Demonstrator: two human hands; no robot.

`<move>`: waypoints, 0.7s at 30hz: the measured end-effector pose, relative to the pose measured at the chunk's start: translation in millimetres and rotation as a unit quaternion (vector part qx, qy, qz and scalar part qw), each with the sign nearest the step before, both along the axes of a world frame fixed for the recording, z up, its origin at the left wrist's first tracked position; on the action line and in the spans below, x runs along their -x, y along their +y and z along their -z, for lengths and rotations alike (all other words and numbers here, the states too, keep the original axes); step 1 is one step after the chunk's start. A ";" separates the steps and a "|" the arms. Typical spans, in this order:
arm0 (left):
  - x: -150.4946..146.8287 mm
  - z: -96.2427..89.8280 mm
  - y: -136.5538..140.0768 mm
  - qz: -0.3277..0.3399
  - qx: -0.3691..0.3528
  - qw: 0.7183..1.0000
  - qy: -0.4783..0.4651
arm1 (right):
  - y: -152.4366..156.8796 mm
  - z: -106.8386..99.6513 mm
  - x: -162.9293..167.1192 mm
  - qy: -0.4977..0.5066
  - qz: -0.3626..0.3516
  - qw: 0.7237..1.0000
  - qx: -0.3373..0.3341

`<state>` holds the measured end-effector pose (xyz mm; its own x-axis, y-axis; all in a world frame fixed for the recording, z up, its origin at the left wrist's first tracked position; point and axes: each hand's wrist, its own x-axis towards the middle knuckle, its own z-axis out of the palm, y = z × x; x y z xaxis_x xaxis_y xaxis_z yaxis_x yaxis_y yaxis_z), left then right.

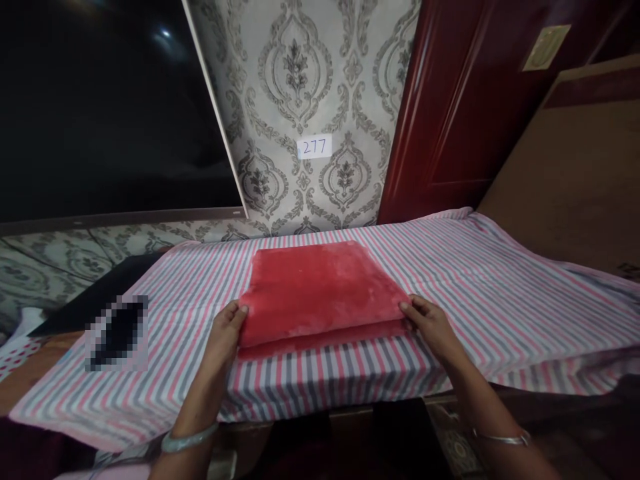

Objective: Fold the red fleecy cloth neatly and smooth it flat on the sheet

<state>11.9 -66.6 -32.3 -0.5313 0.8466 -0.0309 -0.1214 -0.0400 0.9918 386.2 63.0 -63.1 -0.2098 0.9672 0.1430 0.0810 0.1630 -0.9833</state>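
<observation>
A folded red plush cloth (320, 287) lies flat on a table covered with a pink, grey and white striped sheet (480, 287). My left hand (226, 331) grips the cloth's near left corner, thumb on top. At the near right corner my right hand (429, 321) pinches the edge in the same way. Both wrists wear bangles. The cloth shows two layers along its near edge.
Behind the table stands a wall with grey damask wallpaper and a small paper label reading 277 (315, 147). A dark screen (100, 107) fills the upper left, a dark red door (475, 100) the upper right. A blurred patch (117, 333) lies on the sheet's left.
</observation>
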 end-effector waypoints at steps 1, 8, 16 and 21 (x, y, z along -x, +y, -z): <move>1.0 0.7 -1.0 0.012 0.017 1.000 -0.010 | -1.2 3.0 -0.3 -0.001 -0.002 1.000 0.013; 10.7 -20.0 11.0 0.061 0.085 0.993 -0.050 | 12.6 -2.9 -5.2 0.001 -0.027 0.999 0.037; 37.3 -42.6 90.4 0.039 0.101 0.989 -0.098 | 72.1 -37.7 11.6 -0.065 -0.060 0.992 0.086; 43.7 -52.0 134.5 -0.003 0.095 0.994 -0.061 | 96.0 -54.7 39.8 -0.006 -0.105 0.982 0.156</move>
<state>-31.8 67.9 19.7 -0.5194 0.8158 -0.2546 -0.2416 0.1456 0.9594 346.4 159.1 -8.4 -0.4099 0.8984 -0.1576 0.0900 -0.1321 -0.9871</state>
